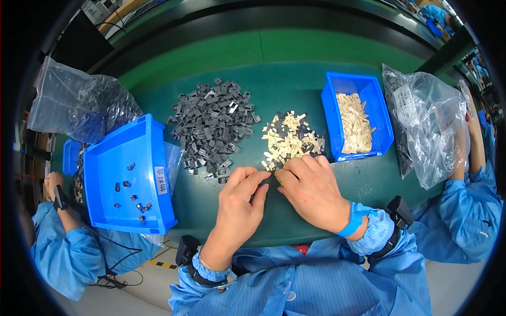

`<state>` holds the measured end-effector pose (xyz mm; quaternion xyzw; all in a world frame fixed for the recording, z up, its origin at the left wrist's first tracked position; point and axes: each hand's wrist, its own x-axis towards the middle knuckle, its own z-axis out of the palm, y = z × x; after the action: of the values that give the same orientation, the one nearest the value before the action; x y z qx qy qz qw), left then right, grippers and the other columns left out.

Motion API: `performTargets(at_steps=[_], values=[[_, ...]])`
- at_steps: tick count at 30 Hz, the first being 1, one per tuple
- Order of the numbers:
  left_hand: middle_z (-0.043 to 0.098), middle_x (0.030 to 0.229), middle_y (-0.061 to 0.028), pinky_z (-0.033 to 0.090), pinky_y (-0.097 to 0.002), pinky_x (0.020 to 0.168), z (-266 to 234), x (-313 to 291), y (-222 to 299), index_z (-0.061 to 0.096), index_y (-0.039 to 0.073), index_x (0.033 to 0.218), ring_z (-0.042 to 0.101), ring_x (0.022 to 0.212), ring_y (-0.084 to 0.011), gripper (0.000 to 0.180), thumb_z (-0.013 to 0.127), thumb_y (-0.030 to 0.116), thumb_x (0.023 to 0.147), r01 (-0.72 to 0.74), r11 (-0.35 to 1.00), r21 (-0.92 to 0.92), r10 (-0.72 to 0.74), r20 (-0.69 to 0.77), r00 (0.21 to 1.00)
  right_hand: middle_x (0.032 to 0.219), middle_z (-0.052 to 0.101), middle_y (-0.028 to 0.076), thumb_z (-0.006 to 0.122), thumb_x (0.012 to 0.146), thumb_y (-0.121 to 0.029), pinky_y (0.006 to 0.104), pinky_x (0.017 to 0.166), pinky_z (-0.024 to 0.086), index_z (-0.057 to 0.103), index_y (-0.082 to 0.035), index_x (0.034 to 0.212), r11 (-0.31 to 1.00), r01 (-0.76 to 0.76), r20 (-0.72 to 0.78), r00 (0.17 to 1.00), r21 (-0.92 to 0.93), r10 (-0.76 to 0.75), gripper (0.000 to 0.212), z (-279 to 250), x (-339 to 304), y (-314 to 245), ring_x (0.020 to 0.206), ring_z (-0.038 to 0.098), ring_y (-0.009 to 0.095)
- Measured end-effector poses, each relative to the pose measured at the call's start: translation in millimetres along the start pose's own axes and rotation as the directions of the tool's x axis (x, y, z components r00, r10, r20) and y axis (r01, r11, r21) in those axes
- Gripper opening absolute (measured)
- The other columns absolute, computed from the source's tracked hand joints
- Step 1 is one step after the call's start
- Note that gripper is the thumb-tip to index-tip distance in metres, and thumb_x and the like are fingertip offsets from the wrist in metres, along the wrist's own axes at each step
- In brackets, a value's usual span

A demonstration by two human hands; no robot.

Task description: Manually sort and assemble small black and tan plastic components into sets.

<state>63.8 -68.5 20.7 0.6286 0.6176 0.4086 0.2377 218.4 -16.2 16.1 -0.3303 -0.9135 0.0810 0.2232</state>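
Observation:
My left hand [240, 203] and my right hand [314, 189] meet at the near edge of a pile of small cream and black pieces [290, 136]. The fingers of both are pinched together, tip close to tip. Whatever they grip is too small and too covered by the fingers to name. Just beyond my left hand lies a large heap of dark grey plastic clip-like parts [211, 124]. Past my right hand stands a blue bin [330, 105] holding cream flat strips [356, 124].
A larger blue bin [95, 176] at left holds several small dark parts [126, 184]. Clear plastic bags lie at far left [71, 102] and right [435, 126]. Co-workers in blue sleeves sit on both sides: one sleeve left [68, 250], one right [458, 218]. The green table [200, 210] continues around.

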Motion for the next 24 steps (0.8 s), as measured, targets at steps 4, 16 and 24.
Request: performTargets(at_steps=[4,16,24], values=[[0.055,0.083,-0.0084,0.043,-0.0241,0.054,-4,-2,0,0.062,-0.001,0.091,0.051,0.06,-0.0127,0.024,0.061,-0.009,0.069,0.017,1.0,-0.011,-0.017,-0.001,1.0,0.083,0.049,0.002,0.067,0.066,-0.011,0.0331,0.067,0.034,0.059,-0.01,0.087,0.999,-0.031,0.135,0.991,0.024,0.028,0.023,-6,4,2,0.08,0.048,0.019],[0.056,0.084,-0.0087,0.043,-0.0227,0.053,-6,-15,0,0.062,-0.001,0.092,0.052,0.06,-0.0124,0.025,0.063,-0.01,0.068,0.111,0.991,-0.079,-0.108,0.04,0.993,0.076,0.047,0.005,0.055,0.067,-0.011,0.0327,0.064,0.033,0.054,-0.006,0.072,0.999,0.044,0.041,0.998,0.005,-0.044,0.007,-7,-1,5,0.076,0.046,0.02],[0.055,0.085,-0.0085,0.042,-0.0233,0.051,1,-18,0,0.061,-0.002,0.092,0.051,0.058,-0.0117,0.026,0.063,-0.01,0.068,0.055,0.997,-0.056,-0.053,0.034,0.998,0.079,0.051,0.003,0.062,0.065,-0.013,0.033,0.065,0.033,0.059,-0.008,0.076,0.995,0.039,-0.006,0.999,0.097,-0.039,0.013,-12,-2,7,0.077,0.048,0.019]])
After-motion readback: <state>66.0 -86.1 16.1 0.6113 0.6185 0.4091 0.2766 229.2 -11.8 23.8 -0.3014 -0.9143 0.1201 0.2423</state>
